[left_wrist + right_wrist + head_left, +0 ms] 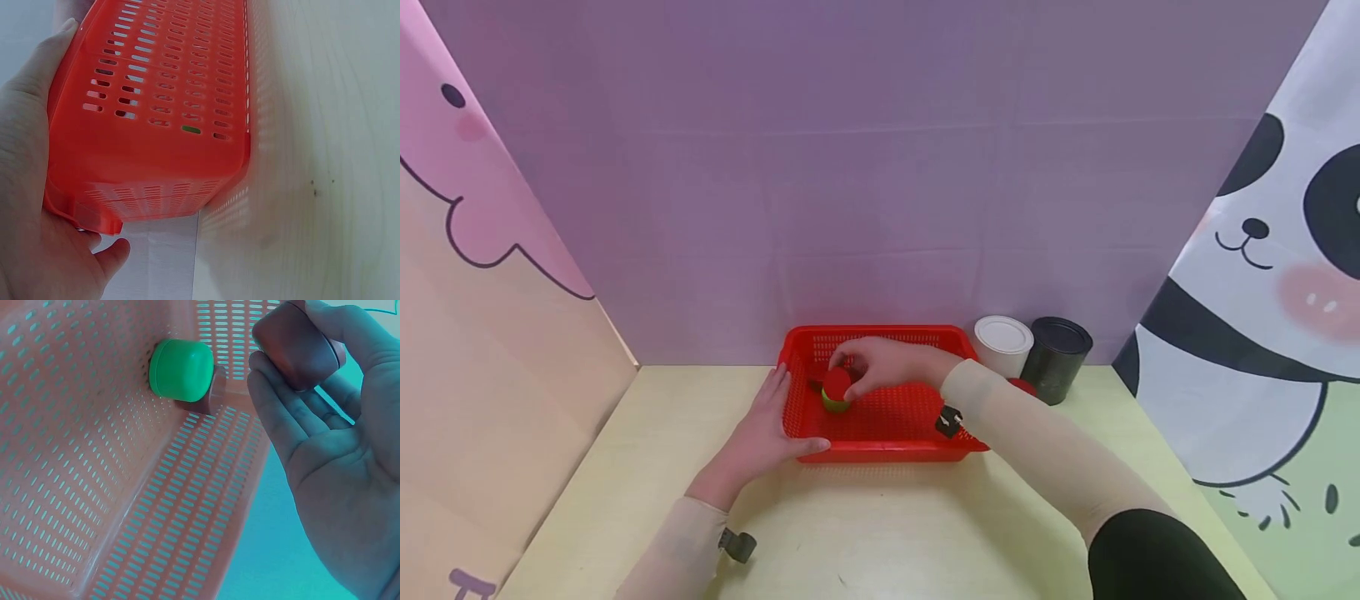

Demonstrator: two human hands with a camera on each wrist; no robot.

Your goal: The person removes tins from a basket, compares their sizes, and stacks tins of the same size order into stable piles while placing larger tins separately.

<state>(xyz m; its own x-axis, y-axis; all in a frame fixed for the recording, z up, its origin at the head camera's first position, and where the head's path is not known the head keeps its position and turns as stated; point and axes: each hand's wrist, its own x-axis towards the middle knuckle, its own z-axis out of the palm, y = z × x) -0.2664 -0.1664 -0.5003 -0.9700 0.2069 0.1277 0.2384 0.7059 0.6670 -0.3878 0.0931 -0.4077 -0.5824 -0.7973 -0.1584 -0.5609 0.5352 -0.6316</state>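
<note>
My right hand (880, 367) is over the left part of a red perforated plastic basket (880, 456). Its thumb and fingers pinch a small red rounded container (294, 347), which shows a seam near one end in the right wrist view. Below it, a similar green container (182, 370) lies in the basket, against a dark red piece (217, 390) that is partly hidden. My left hand (763, 433) grips the basket's near left corner, thumb along the front rim and fingers along the left side; the left wrist view shows fingertips (112, 257) beyond the rim.
A white-lidded can (1003, 337) and a black can (1060, 358) stand right of the basket by the purple back wall (880, 208). A red thing (1022, 386) beside them is partly covered by my right forearm. Printed panels flank the pale wooden table (880, 533).
</note>
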